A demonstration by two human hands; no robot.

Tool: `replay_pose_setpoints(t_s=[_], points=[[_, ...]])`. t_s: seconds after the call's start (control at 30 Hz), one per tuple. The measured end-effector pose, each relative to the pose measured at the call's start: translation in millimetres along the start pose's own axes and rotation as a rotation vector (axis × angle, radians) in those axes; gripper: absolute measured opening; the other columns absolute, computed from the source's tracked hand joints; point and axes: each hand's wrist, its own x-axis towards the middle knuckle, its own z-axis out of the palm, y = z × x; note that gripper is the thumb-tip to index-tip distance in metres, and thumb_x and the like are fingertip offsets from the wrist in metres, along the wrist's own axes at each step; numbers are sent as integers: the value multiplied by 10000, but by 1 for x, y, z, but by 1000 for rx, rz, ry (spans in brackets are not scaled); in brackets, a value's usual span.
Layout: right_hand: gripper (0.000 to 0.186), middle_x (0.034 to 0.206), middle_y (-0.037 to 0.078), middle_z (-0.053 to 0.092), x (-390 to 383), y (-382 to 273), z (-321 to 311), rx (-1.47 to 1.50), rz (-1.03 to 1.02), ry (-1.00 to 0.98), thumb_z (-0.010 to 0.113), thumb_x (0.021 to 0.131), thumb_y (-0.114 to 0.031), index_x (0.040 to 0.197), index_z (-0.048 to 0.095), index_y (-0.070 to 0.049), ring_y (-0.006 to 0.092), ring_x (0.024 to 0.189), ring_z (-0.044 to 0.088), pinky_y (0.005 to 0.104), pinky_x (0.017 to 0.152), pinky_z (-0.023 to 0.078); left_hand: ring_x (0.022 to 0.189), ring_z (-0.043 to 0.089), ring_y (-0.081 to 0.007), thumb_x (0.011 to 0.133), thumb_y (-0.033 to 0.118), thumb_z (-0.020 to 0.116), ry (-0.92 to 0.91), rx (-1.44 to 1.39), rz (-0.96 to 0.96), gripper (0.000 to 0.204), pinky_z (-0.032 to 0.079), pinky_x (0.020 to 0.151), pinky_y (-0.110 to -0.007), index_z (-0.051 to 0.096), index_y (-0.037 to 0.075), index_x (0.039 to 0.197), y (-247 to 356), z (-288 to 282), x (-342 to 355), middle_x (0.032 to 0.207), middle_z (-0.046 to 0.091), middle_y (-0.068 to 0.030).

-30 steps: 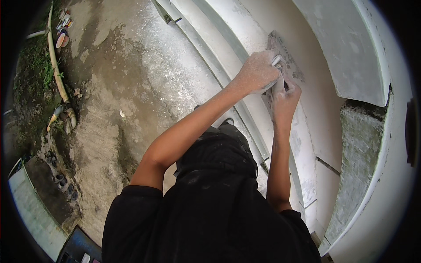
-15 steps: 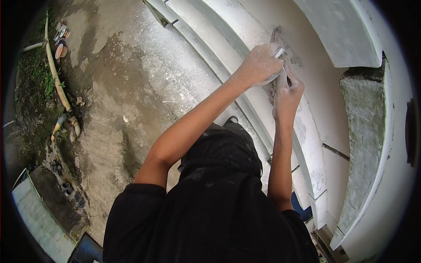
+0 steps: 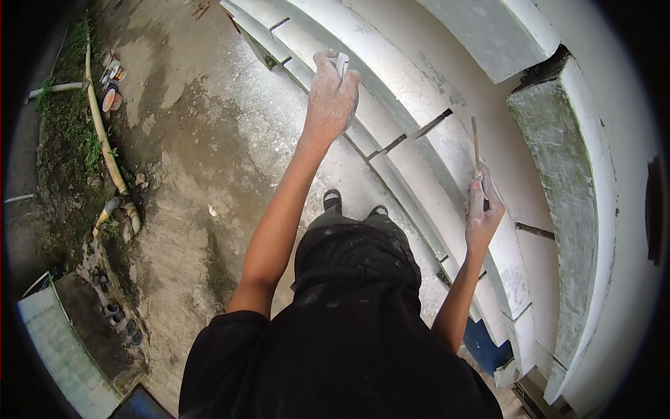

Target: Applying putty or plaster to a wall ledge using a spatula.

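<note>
Outdoors, on stained concrete ground [image 3: 174, 174] beside pale stepped ledges [image 3: 412, 174]. Noted with left hand [image 3: 331, 101] clamped on a small white object [image 3: 342, 64], kind unclear, at the ledges' outer side. Noted with right hand [image 3: 485, 213] closed around a thin tool [image 3: 475, 140] — pointing forward, contact with ledges undeterminable. Seen well apart, both dusty.

Your one view comes from the left of two wide fisheye cameras worn on your head, facing down past your shirt [image 3: 342, 349] to your shoes [image 3: 333, 200]. The shirt looms nearest, the ground [image 3: 174, 164] lies farther off, and straight edges bow toward the dark round rim.
</note>
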Motion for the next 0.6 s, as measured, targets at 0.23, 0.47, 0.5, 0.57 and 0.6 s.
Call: replay_pose_setpoints(t_s=[0.23,0.47,0.5,0.57,0.6], points=[[365,905,114,677,-9,23,-11,-65,-57,13,611,962,-161,1284,632,9,135,797,568,268,770,457,1107,538,-471,963,170,538,137,279,424,401,433,975,-503,523,-146,1210,-4,31,78,1222,515,-363],[323,1025,192,710,-25,18,-17,-130,-82,-20,613,945,-102,1247,658,7,179,894,639,300,857,481,1258,439,-560,963,160,520,73,543,463,471,358,1078,-552,471,-197,1266,-24,99,47,1337,449,-426],[322,1023,188,710,-28,19,-18,-117,-22,-15,612,939,-90,1243,661,4,186,900,647,304,859,485,1271,427,-561,961,155,522,38,513,456,476,349,1086,-553,464,-202,1271,-18,112,30,1335,453,-425],[326,1005,184,707,-28,21,-19,-114,-38,8,614,930,-80,1244,665,-11,184,891,646,308,848,487,1283,415,-562,960,151,523,10,476,454,482,340,1093,-554,457,-207,1276,1,131,-4,1333,457,-424],[332,988,181,704,-27,21,-20,-111,-60,22,617,920,-69,1245,669,-26,182,882,644,312,838,488,1289,405,-567,962,145,518,-53,457,468,493,334,1098,-554,439,-215,1290,12,136,-22,1332,454,-427]])
